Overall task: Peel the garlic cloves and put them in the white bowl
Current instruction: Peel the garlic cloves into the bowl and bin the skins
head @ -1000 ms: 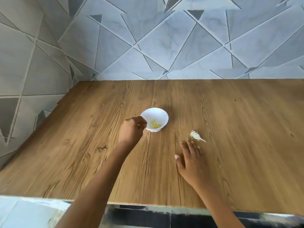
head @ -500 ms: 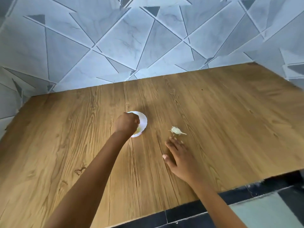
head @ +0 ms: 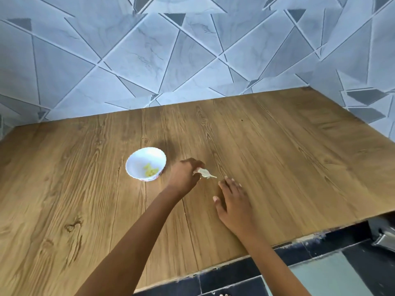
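Pinching the pale, papery-skinned garlic clove [head: 205,173] in curled fingers [head: 193,163], the left hand [head: 184,177] is readying it; the right hand [head: 233,202] is lying flat, relaxed, on the brown wooden tabletop [head: 282,159] just beside. Stripping the skin is probably needing both hands. The small white scalloped bowl [head: 135,164] is sitting unobstructed just left of the left hand.

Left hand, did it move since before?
Yes. The left hand left the white bowl and went right across the table, to the garlic.
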